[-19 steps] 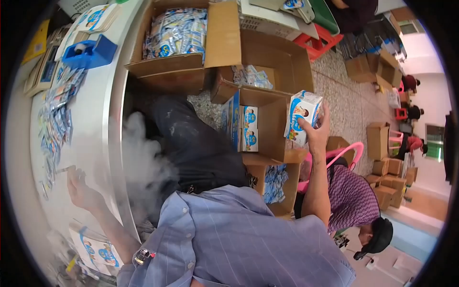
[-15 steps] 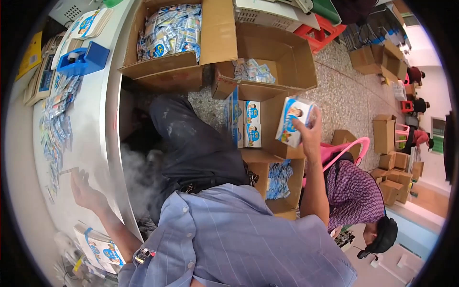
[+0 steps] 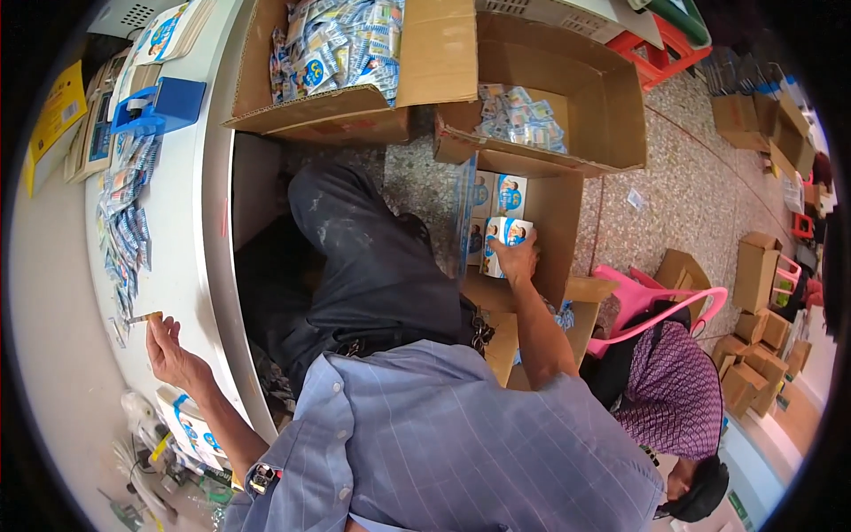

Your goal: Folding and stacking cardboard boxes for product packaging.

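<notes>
We have our right hand (image 3: 521,259) gripping a small white-and-blue printed carton (image 3: 507,232), thumb on the side toward us and fingers around its far edge. The carton is inside an open cardboard shipping box (image 3: 560,199), among matching packed cartons (image 3: 511,192); we cannot quite tell whether its underside rests on anything.

Our left hand (image 3: 175,356) is raised over the white table (image 3: 182,266), fingers curled, pinching a cigarette (image 3: 142,317) between the fingertips. Near it, a long strip of loose blue-and-white sachets (image 3: 128,230) trails across the tabletop up to a blue tape dispenser (image 3: 177,104). We see flat printed cardboard blanks (image 3: 182,31) stacked beyond the dispenser and a second stack of blanks (image 3: 191,427) below our left wrist.

Beyond our knees stands a large sachet-filled box (image 3: 310,120), and to its right a wider brown box (image 3: 612,106) holds a smaller heap of sachets (image 3: 521,120). To our right, a co-worker in a purple patterned top (image 3: 674,381) bends beside a pink plastic chair (image 3: 631,310).
</notes>
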The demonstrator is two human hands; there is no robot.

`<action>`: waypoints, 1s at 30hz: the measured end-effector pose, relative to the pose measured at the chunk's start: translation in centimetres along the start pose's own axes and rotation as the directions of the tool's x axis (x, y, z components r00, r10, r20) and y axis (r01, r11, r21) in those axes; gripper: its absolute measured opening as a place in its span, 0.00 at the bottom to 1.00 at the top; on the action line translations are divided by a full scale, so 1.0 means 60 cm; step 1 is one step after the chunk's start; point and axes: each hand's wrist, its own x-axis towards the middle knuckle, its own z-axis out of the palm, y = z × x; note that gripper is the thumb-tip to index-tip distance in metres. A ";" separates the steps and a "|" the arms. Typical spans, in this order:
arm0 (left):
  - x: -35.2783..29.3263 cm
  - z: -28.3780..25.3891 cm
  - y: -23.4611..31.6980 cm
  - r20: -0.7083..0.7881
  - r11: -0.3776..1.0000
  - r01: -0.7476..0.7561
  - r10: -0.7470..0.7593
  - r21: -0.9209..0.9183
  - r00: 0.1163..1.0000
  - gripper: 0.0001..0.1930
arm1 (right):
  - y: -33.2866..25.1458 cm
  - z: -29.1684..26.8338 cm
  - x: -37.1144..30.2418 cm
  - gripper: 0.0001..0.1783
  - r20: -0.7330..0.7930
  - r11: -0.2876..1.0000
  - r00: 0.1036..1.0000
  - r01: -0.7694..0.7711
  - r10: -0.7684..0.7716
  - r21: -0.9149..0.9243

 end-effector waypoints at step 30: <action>-0.035 -0.005 0.037 0.014 0.999 0.010 -0.011 0.032 1.000 0.14 | 0.043 0.125 0.058 0.34 -0.121 0.776 0.965 -0.259 0.233 -0.575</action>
